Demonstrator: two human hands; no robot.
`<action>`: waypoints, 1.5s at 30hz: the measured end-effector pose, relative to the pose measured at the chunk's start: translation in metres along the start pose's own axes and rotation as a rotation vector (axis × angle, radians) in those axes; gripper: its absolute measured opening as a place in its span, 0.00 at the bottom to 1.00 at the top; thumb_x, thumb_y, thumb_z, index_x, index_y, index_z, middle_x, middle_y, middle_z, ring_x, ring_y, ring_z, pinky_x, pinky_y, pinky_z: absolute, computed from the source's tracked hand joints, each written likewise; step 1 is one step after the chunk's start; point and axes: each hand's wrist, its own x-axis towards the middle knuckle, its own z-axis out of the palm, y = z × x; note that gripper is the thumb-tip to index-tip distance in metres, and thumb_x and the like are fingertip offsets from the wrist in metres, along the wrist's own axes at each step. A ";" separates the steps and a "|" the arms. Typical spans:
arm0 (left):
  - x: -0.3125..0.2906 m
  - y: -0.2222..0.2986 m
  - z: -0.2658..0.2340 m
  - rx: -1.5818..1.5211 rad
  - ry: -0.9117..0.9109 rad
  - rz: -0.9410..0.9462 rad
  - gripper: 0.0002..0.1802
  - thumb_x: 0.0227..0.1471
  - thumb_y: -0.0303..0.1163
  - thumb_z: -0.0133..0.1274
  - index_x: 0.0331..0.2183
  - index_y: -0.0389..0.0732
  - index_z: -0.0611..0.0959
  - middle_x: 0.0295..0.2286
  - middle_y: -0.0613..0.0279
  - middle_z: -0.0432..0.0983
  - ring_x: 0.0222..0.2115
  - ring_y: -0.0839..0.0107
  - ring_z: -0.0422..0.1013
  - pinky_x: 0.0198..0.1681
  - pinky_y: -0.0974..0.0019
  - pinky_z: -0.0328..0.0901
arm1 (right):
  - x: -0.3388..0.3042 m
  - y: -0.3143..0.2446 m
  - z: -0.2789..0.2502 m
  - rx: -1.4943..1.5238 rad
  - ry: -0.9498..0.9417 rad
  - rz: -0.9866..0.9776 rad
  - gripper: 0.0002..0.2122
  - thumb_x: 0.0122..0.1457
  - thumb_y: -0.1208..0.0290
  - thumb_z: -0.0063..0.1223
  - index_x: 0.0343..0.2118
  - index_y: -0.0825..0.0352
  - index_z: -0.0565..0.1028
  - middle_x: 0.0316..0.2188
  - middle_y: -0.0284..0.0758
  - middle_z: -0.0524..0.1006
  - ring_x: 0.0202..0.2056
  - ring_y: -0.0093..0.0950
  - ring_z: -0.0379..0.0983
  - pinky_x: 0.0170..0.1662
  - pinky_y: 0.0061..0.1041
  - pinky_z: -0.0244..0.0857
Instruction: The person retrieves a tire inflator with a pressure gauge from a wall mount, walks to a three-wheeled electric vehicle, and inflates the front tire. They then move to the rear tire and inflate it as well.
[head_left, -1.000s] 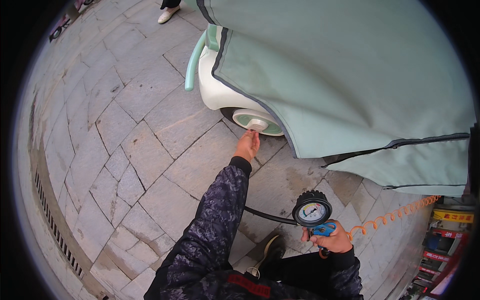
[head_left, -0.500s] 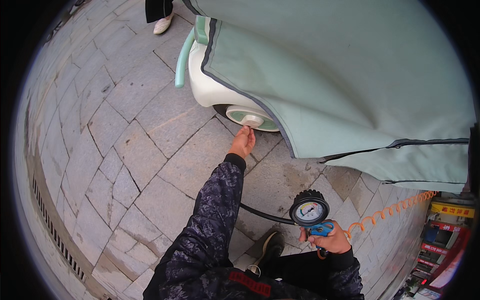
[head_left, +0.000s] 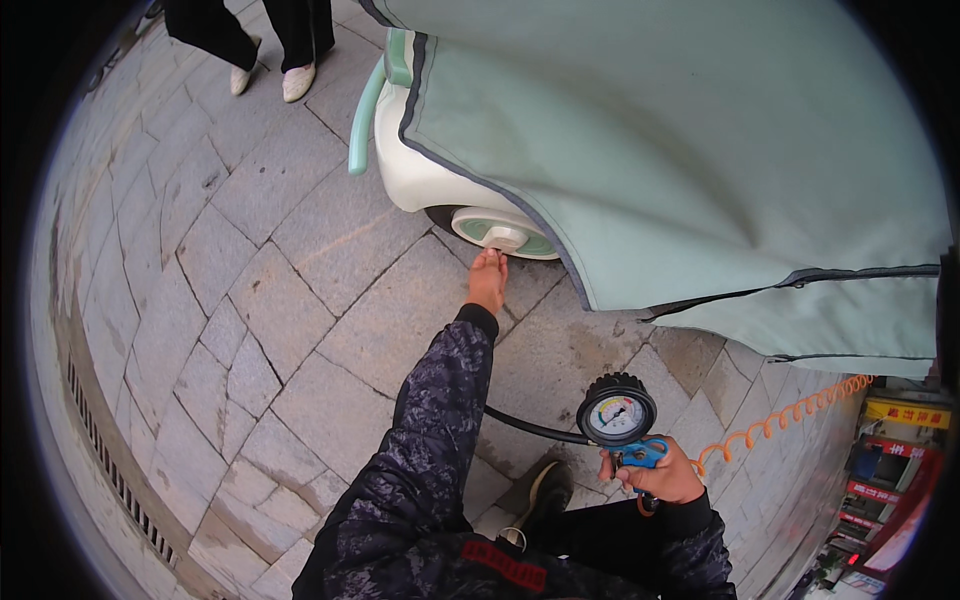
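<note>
The tyre inflator [head_left: 645, 456] was held up with its blue body partly covered, a round gauge [head_left: 617, 410] in a ribbed black cover showing a white face with coloured bands; a black hose [head_left: 535, 429] ran off leftward and an orange coiled hose [head_left: 790, 415] stretched away rightward. Well apart, ahead and leftward, stood the wheel [head_left: 503, 233], cream and pale green with a raised hub, its dark tyre [head_left: 440, 217] partly hidden.

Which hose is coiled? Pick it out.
The orange hose, right of the round gauge: it winds in loops, whereas the black hose left of the gauge runs in a smooth curve.
</note>
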 end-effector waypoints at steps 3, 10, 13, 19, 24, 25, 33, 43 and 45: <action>0.000 -0.001 0.000 0.007 -0.003 0.032 0.12 0.71 0.37 0.49 0.51 0.43 0.78 0.40 0.72 0.77 0.37 0.82 0.73 0.39 0.80 0.70 | -0.001 0.000 -0.001 0.016 0.009 0.013 0.17 0.55 0.82 0.62 0.48 0.74 0.79 0.35 0.40 0.84 0.32 0.22 0.76 0.34 0.21 0.71; -0.007 0.001 -0.001 -0.091 -0.016 0.030 0.13 0.70 0.32 0.50 0.53 0.41 0.77 0.43 0.68 0.77 0.42 0.77 0.74 0.45 0.76 0.72 | -0.002 -0.001 -0.004 -0.010 -0.012 0.022 0.16 0.54 0.82 0.63 0.47 0.74 0.80 0.35 0.39 0.84 0.32 0.22 0.77 0.34 0.20 0.71; -0.012 -0.001 0.002 -0.143 -0.008 0.038 0.17 0.68 0.28 0.52 0.56 0.41 0.75 0.46 0.66 0.76 0.45 0.75 0.74 0.48 0.74 0.72 | -0.004 -0.003 -0.006 -0.023 -0.064 0.021 0.15 0.59 0.79 0.64 0.50 0.71 0.79 0.40 0.33 0.84 0.38 0.18 0.76 0.40 0.19 0.68; -0.009 -0.006 0.002 -0.231 0.015 -0.014 0.21 0.68 0.28 0.53 0.59 0.43 0.72 0.48 0.67 0.75 0.45 0.76 0.74 0.48 0.73 0.71 | -0.005 -0.002 -0.008 -0.001 -0.051 0.031 0.15 0.59 0.78 0.64 0.50 0.71 0.80 0.40 0.33 0.84 0.40 0.20 0.76 0.42 0.20 0.68; -0.002 -0.005 -0.006 -0.189 -0.085 -0.017 0.15 0.68 0.30 0.53 0.55 0.45 0.74 0.45 0.70 0.76 0.43 0.78 0.74 0.46 0.74 0.72 | -0.005 -0.001 -0.010 -0.013 -0.068 0.018 0.15 0.60 0.78 0.64 0.50 0.72 0.79 0.40 0.34 0.84 0.42 0.21 0.77 0.44 0.22 0.69; -0.001 -0.005 -0.007 -0.163 -0.064 -0.047 0.14 0.68 0.31 0.53 0.54 0.46 0.75 0.45 0.71 0.76 0.43 0.78 0.74 0.46 0.74 0.72 | -0.005 -0.001 -0.010 -0.015 -0.074 0.006 0.15 0.60 0.78 0.64 0.49 0.72 0.79 0.40 0.34 0.84 0.42 0.22 0.77 0.45 0.22 0.69; -0.002 -0.002 -0.011 -0.154 -0.140 -0.038 0.12 0.68 0.33 0.54 0.51 0.46 0.77 0.42 0.72 0.77 0.42 0.79 0.74 0.45 0.74 0.72 | -0.001 -0.005 -0.008 -0.008 -0.075 0.018 0.14 0.59 0.78 0.64 0.49 0.73 0.79 0.39 0.35 0.84 0.44 0.24 0.78 0.49 0.24 0.69; 0.005 0.001 -0.010 0.043 -0.069 0.029 0.06 0.68 0.33 0.53 0.45 0.47 0.79 0.39 0.74 0.76 0.38 0.79 0.71 0.44 0.73 0.68 | 0.004 -0.011 -0.009 -0.014 -0.069 0.041 0.15 0.59 0.79 0.63 0.49 0.73 0.79 0.40 0.35 0.84 0.44 0.24 0.77 0.49 0.24 0.69; 0.005 0.003 -0.010 0.064 -0.104 0.069 0.06 0.68 0.33 0.53 0.45 0.47 0.79 0.38 0.74 0.76 0.37 0.79 0.71 0.43 0.73 0.68 | 0.005 -0.012 -0.008 -0.021 -0.072 0.042 0.15 0.59 0.79 0.63 0.49 0.73 0.79 0.40 0.35 0.83 0.43 0.23 0.77 0.48 0.23 0.69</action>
